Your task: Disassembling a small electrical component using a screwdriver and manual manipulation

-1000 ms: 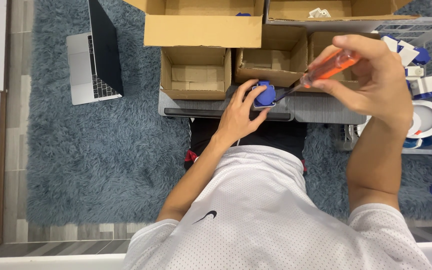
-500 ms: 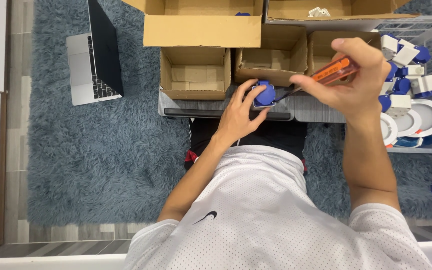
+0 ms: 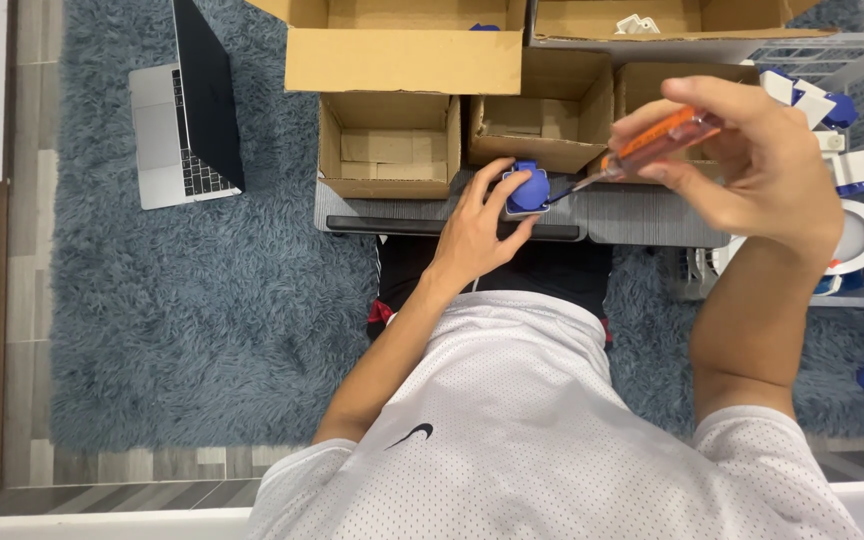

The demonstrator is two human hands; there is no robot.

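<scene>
My left hand (image 3: 480, 224) grips a small blue socket part (image 3: 527, 188) and presses it on the grey work surface (image 3: 642, 215) in front of me. My right hand (image 3: 752, 165) is raised to the right and holds an orange-handled screwdriver (image 3: 657, 143). The screwdriver's thin metal shaft slants down to the left, and its tip reaches the right side of the blue part.
Several open cardboard boxes (image 3: 389, 150) stand behind the work surface. An open laptop (image 3: 182, 110) lies on the blue shaggy rug (image 3: 202, 300) at the left. A wire rack (image 3: 857, 180) at the right holds white and blue parts.
My right hand with the screwdriver has lifted and turned between frames, keeping the tip at the blue part. My left hand has stayed on the part.
</scene>
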